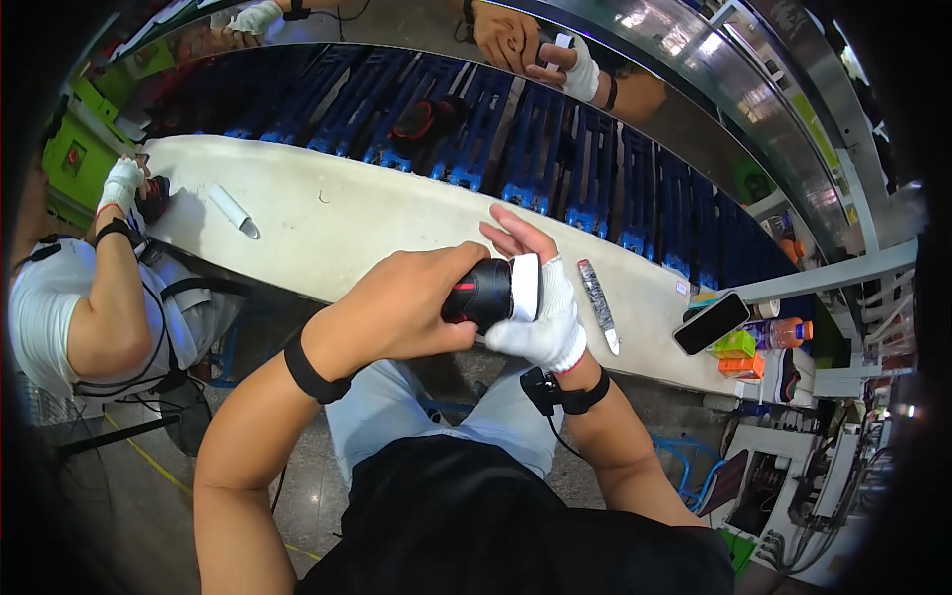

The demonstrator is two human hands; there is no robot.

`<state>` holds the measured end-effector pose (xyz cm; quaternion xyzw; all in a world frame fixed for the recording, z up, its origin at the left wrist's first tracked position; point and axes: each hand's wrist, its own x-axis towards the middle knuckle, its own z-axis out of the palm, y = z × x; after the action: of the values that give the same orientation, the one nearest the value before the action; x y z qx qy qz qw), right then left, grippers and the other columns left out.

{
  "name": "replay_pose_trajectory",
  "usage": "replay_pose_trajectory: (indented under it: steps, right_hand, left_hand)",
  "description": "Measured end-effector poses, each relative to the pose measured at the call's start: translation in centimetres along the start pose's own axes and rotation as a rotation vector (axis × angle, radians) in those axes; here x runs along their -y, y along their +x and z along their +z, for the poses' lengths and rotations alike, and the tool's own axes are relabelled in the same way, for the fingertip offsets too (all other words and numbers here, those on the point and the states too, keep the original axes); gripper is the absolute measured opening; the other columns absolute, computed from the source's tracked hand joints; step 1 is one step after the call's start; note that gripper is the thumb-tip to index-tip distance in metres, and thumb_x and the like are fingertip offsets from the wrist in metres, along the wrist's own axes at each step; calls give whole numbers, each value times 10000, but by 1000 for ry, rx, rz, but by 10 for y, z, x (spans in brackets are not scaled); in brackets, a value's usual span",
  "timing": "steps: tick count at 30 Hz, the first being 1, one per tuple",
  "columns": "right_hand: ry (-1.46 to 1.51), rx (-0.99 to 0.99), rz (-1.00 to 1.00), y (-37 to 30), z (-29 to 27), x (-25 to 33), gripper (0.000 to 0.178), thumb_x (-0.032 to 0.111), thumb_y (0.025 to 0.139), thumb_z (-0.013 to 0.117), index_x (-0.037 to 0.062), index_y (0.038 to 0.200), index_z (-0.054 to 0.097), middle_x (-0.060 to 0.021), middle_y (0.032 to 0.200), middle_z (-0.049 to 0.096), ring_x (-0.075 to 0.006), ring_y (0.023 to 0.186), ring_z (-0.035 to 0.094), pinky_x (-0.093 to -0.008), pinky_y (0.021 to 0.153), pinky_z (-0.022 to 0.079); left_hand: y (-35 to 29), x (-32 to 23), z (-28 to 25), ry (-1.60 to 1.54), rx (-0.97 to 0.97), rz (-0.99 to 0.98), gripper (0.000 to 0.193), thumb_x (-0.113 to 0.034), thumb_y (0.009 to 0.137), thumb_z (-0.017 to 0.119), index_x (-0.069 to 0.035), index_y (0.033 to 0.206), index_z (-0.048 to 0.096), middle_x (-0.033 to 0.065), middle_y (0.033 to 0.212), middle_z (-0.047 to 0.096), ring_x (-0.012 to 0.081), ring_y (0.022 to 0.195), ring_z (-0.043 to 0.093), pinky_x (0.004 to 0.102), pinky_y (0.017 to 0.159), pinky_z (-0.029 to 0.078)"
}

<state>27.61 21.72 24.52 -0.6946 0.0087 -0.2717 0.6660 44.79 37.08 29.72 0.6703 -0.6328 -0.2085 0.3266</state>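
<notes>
A black shoe (pixel 483 295) with red lines and a white sole is held up in front of me, over the near edge of the white worktable (pixel 397 213). My left hand (pixel 412 302), bare, wraps round its upper from the left, fingers closed on it. On the other side my right hand (pixel 545 312) wears a white glove with bare fingertips. Its palm and thumb press against the sole side, while some fingers stretch up past it. Much of the shoe is hidden by both hands. Right of the gloved hand lies a slim tool wrapped in dark tape (pixel 597 302), with a pale tip.
Beyond the table runs a blue slatted conveyor (pixel 535 149) carrying another dark shoe (pixel 428 119). A white tube (pixel 233 211) lies at left, near a co-worker (pixel 99 307) with a gloved hand on a dark shoe. At right are a phone (pixel 711 323), an orange box (pixel 742 366) and a bottle (pixel 781 333).
</notes>
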Motion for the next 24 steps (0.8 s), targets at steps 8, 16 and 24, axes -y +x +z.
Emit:
replay_pose_trajectory:
  steps: [8, 16, 24]
  right_hand:
    - [137, -354, -155, 9, 15, -43, 459, 431, 1106, 653, 69, 1361, 532, -131, 1331, 611, -245, 1274, 621, -448, 1138, 493]
    - [216, -174, -100, 22, 11, -35, 390, 414, 1190, 515, 99, 1415, 472, -87, 1338, 492, -183, 1243, 487, -365, 1129, 398]
    - [158, -195, -6, -6, -16, -13, 530, 516, 1160, 528, 65, 1435, 474, -98, 1360, 504, -201, 1324, 482, -391, 1201, 377]
  left_hand:
    - [12, 7, -8, 3, -20, -221, 727, -323, 714, 989, -7, 1282, 663, 254, 992, 791, 464, 961, 776, 464, 873, 610]
    - [20, 17, -10, -33, -44, -256, 721, -366, 685, 1011, 45, 1180, 686, 281, 952, 785, 483, 940, 774, 496, 861, 614]
    - [46, -20, 20, 150, -70, -28, 711, -469, 722, 952, 13, 1180, 699, 219, 853, 769, 447, 837, 769, 505, 798, 616]
